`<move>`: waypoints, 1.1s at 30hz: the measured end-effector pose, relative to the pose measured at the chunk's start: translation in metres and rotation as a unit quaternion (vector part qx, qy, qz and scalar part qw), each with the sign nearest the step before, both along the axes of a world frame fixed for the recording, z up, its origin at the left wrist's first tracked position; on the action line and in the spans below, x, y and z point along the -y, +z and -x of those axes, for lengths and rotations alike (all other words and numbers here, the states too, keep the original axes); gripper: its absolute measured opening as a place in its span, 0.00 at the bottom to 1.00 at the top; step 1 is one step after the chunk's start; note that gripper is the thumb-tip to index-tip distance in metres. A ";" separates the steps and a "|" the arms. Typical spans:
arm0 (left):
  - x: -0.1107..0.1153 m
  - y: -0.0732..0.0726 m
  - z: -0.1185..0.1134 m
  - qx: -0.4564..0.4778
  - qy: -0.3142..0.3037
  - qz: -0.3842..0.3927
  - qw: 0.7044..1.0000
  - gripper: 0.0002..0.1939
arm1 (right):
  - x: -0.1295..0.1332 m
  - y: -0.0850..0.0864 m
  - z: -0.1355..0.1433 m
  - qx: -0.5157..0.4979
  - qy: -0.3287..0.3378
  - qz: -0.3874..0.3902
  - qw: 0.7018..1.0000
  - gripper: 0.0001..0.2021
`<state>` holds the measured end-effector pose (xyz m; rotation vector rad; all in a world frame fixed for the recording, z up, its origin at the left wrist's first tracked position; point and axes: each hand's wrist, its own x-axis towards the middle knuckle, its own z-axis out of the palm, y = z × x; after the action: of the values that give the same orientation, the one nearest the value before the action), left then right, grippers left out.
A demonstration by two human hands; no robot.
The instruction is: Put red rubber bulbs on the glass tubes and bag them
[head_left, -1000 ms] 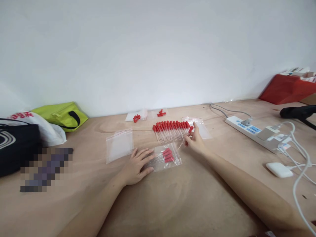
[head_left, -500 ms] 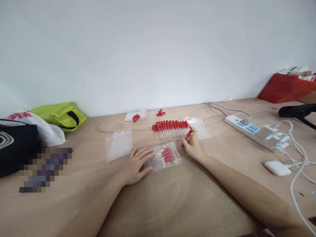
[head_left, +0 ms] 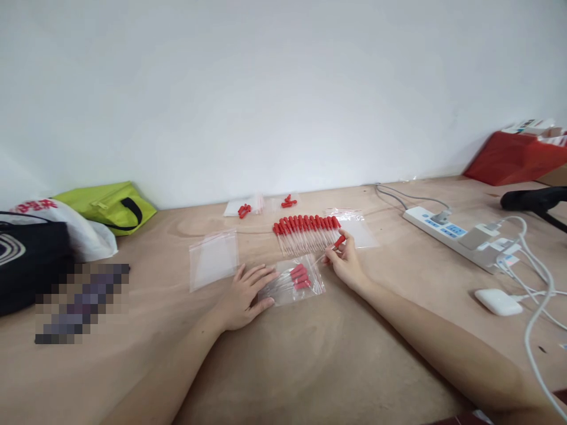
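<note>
My left hand (head_left: 248,296) lies flat, fingers spread, on the left end of a clear zip bag (head_left: 280,288). Inside that bag are several droppers with red rubber bulbs (head_left: 300,276). Between the fingertips of my right hand (head_left: 345,263) is another dropper (head_left: 339,241), held near its red bulb. Its thin clear stem slants down to the left, and the tip is at the bag's right end; whether it is inside I cannot tell. Just beyond my hands, a row of droppers (head_left: 305,224) lies side by side, bulbs away from me.
Flat zip bags lie to the left (head_left: 214,260) and right (head_left: 364,229). Loose red bulbs (head_left: 244,210) rest on bags by the wall. A power strip (head_left: 452,233) with white cables stands right; a green bag (head_left: 106,206) and a black bag (head_left: 33,265) sit left.
My right hand and its dropper have shifted very slightly left, bringing the stem's tip to the bag's end. The left hand stays in place on the bag.
</note>
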<state>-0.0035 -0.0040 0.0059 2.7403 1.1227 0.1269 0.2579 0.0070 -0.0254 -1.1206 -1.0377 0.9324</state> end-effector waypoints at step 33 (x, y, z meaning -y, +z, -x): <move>0.000 0.000 0.000 0.002 0.001 0.002 1.000 0.24 | 0.008 -0.006 0.006 0.087 0.132 0.069 0.985 0.13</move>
<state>-0.0032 -0.0038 0.0058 2.7339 1.1227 0.1291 0.2524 -0.0013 -0.0318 -1.2139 -1.3042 1.1454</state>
